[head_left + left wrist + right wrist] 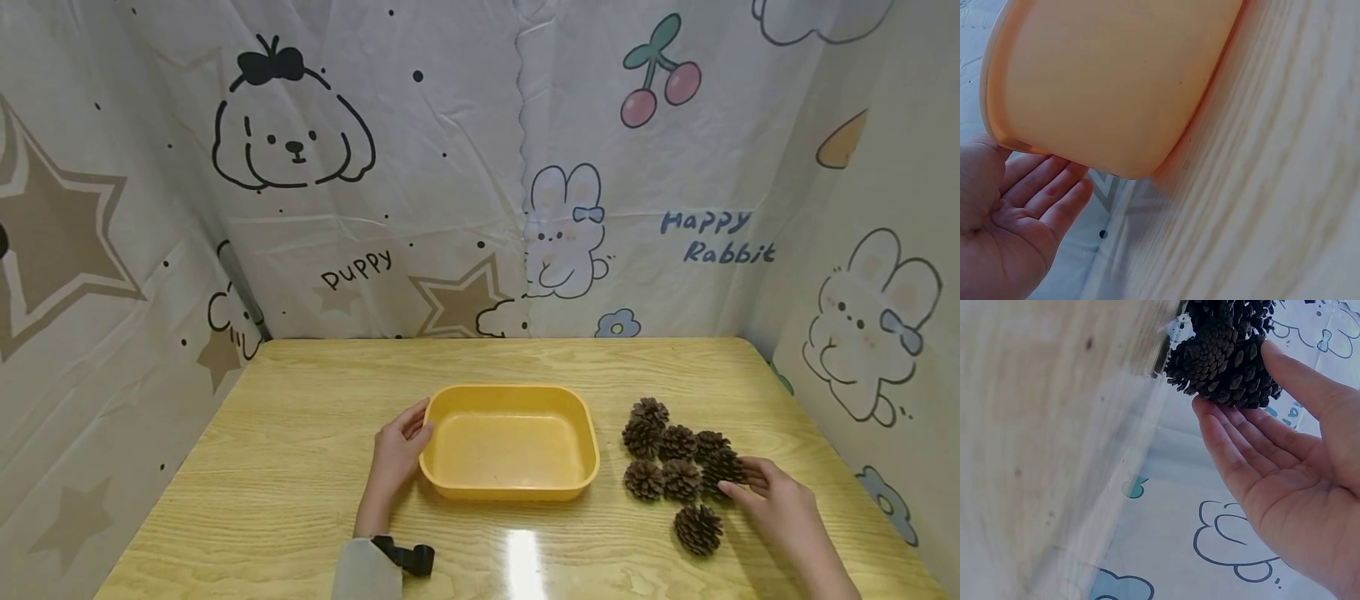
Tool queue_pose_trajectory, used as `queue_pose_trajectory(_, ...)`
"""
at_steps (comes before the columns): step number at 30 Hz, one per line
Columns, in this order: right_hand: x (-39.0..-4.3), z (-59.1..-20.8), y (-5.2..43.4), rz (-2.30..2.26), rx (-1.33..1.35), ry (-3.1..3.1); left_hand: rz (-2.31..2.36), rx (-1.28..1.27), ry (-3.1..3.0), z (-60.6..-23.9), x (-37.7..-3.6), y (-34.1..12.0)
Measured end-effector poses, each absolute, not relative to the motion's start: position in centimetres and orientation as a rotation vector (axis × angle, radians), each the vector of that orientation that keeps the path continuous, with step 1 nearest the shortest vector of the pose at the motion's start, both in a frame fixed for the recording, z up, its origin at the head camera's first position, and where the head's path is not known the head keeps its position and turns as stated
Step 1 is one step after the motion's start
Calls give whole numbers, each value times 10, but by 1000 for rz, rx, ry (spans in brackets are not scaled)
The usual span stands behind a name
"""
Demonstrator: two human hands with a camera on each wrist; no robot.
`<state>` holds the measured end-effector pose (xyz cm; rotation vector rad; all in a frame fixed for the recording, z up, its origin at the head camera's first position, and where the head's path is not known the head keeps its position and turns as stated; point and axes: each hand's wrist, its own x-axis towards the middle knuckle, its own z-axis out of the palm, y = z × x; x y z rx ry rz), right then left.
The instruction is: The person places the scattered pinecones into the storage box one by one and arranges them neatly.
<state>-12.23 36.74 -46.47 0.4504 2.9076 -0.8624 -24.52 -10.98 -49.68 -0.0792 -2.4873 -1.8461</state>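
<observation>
A yellow rectangular plastic basin point(510, 492) with rounded corners sits on the table, nothing inside it. At its left end my left hand point(401, 446) grips the rim, thumb over the edge and fingers against the outer wall. The left wrist view shows those fingers point(1047, 187) along the basin's outside. Over on the right, my right hand point(780, 500) holds a brown pine cone point(722, 473) between thumb and fingers, at the right side of a cluster of pine cones point(678, 442). In the right wrist view the held cone point(1247, 378) overlaps others behind it.
One pine cone point(698, 530) lies nearer the front, a little apart from the cluster. The light wooden table point(300, 417) runs back to a printed cloth point(450, 167) that hangs behind and at both sides. A black strap point(405, 554) circles my left wrist.
</observation>
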Motion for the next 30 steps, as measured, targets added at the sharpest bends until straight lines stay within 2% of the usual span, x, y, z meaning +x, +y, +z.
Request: queue_pose_trajectory(30,-113,-459,348,-928,504,3197,-1870,-94,-2460,-501,-246,-110)
